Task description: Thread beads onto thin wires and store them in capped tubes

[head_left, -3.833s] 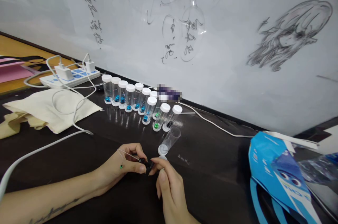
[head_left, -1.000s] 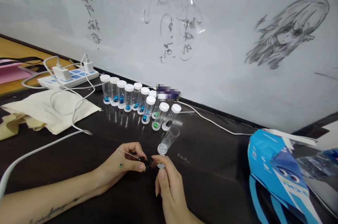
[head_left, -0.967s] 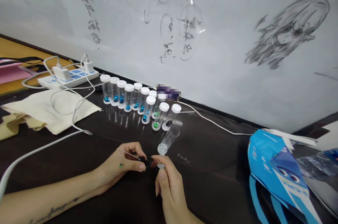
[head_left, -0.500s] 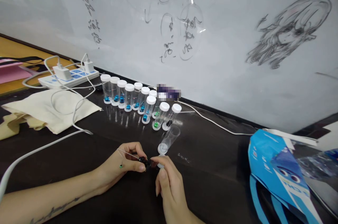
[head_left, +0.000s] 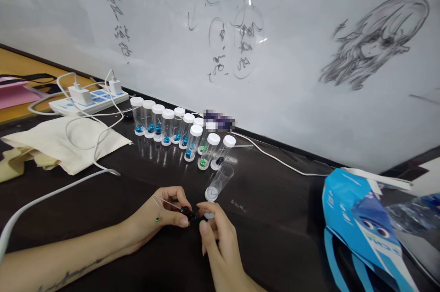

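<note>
My left hand [head_left: 165,209] pinches a small black object [head_left: 186,212] between thumb and fingers; it is too small to name. A thin pale strand runs from it back over the hand, and a tiny green-tipped end [head_left: 157,219] hangs beside the wrist. Close to the object's right end is my right hand [head_left: 220,232], its thumb and forefinger apart with nothing visible between them. Beyond that hand stands an uncapped clear tube [head_left: 222,177] with a white base. A white cap [head_left: 209,215] lies partly hidden behind the right fingers.
Several white-capped clear tubes [head_left: 167,127] holding blue, green or black pieces stand in a row. A power strip [head_left: 89,103] with cables and a cream cloth bag [head_left: 65,140] lie left. A blue bag [head_left: 360,223] is at right, below the whiteboard [head_left: 292,53].
My right thumb and forefinger have parted slightly, and the thumb has shifted a little left. My left hand keeps its pinch on the black object, nearly still.
</note>
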A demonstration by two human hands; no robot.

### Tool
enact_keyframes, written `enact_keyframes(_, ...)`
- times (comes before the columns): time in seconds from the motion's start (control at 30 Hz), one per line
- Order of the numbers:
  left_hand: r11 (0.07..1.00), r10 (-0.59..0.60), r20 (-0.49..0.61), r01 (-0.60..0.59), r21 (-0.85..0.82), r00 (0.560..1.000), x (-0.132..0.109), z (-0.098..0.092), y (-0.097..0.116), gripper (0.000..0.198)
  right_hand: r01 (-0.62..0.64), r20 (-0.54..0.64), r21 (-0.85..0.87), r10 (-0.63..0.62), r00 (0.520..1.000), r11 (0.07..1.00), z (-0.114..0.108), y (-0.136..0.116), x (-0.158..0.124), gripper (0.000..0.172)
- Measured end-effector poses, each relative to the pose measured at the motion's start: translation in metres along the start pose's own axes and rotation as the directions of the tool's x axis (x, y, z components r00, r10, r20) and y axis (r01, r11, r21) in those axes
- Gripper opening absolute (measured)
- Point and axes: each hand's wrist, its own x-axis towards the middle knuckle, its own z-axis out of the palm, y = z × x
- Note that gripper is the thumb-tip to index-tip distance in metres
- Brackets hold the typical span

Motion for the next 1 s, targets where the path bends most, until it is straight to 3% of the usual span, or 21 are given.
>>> enact_keyframes(0.3,0.999,0.000,0.005,0.000,0.034,1.000,-0.0017,0.0018,0.0011,0.026,-0.011,0.020,-0.032,0.011,1.000,0.999,-0.0006,-0.0016,0.0011,0.007)
enact_keyframes(0.67,0.999,-0.017,0.034,0.016,0.043,0.999,-0.0017,0.0010,0.0004,0.026,-0.027,0.060,-0.008,0.028,0.998,1.000,-0.0005,0.0010,-0.0004,0.014)
enact_keyframes(0.8,0.999,-0.041,0.063,0.039,0.032,0.997,-0.0033,0.0037,0.0021,0.028,0.006,0.091,-0.058,0.000,0.996,0.998,-0.0021,-0.0005,0.0011,0.032)
enact_keyframes(0.93,0.999,-0.019,0.030,0.017,0.042,0.999,-0.0029,0.0024,0.0012,0.026,0.001,0.079,-0.074,0.004,0.997,0.997,-0.0010,-0.0012,0.0008,0.014)
enact_keyframes(1.0,0.999,-0.007,0.025,0.006,0.040,1.000,-0.0023,0.0014,0.0004,0.025,-0.012,0.064,-0.039,0.014,0.998,0.999,-0.0006,-0.0005,-0.0001,0.015)
